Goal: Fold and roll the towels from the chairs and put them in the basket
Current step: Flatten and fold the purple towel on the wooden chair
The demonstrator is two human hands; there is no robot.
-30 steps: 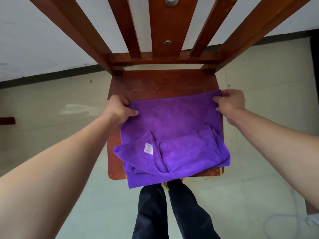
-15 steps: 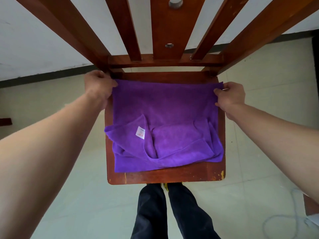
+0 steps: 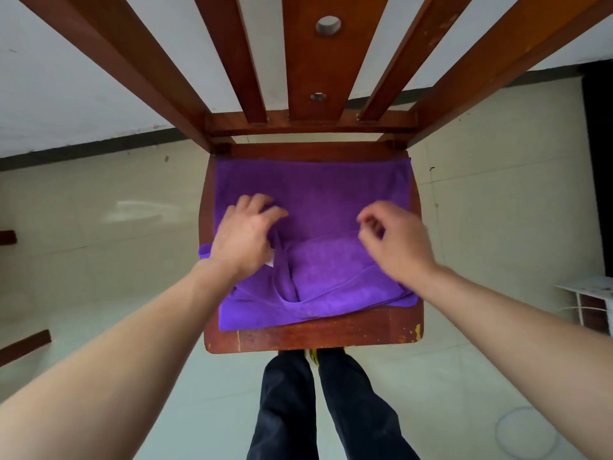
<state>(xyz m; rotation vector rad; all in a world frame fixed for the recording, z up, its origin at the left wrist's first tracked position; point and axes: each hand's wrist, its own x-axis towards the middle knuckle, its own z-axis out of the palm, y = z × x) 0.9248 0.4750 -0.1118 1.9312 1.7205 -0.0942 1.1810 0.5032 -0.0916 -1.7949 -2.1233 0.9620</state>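
A purple towel (image 3: 311, 190) lies spread on the wooden chair seat (image 3: 315, 333); its far edge runs along the back of the seat. Its near part is folded up into a rumpled flap. My left hand (image 3: 245, 240) rests on the towel's left side at the flap's edge, fingers lightly bent, and covers most of a white label. My right hand (image 3: 394, 244) hovers over the flap's right corner with fingers loosely curled and nothing in them. No basket is in view.
The chair's slatted backrest (image 3: 311, 61) rises right behind the seat. My legs in dark trousers (image 3: 298, 410) stand at the seat's front edge. A white rack (image 3: 593, 293) is at the right, a pale cable loop (image 3: 527, 436) lies on the floor, and dark wooden pieces (image 3: 23, 343) are at the left.
Both hands pulled the towel's far edge to the back of the seat, let go of its far corners, and came back toward me over the folded flap.
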